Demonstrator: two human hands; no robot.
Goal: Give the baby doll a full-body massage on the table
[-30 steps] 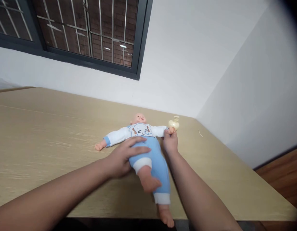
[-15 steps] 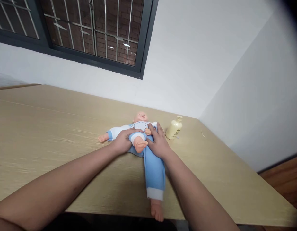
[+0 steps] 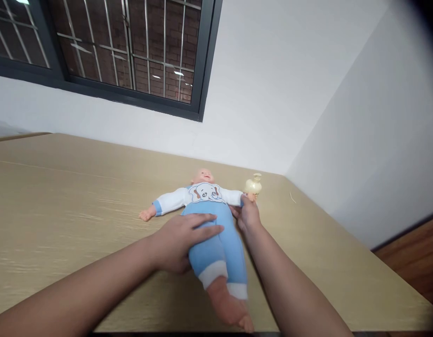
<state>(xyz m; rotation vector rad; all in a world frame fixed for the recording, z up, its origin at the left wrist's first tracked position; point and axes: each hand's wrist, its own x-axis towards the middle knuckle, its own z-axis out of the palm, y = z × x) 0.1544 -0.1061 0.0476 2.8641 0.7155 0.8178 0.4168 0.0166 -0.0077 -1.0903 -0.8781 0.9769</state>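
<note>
A baby doll (image 3: 205,192) lies on its back on the table, its head toward the wall. It wears a white top with an elephant print and blue trousers. My left hand (image 3: 179,236) is wrapped around the trouser leg on the left, fingers across the thigh. Both legs point toward me, the left one crossing over the other at the foot. With thumb and fingers, my right hand (image 3: 249,213) grips the doll's arm near its cuff. Beyond that arm stands a cream pump bottle (image 3: 253,185), its lower part hidden by the doll's hand.
The wooden table (image 3: 79,187) reaches back to a white wall (image 3: 254,93) with a barred window (image 3: 132,51). A thin pale strand (image 3: 292,197) lies right of the bottle. The table's front edge runs just below the doll's feet.
The doll's raised leg has come down and is stretched toward me. My left hand has shifted down that leg. My right hand has moved from the belly to the doll's arm, now extended sideways.
</note>
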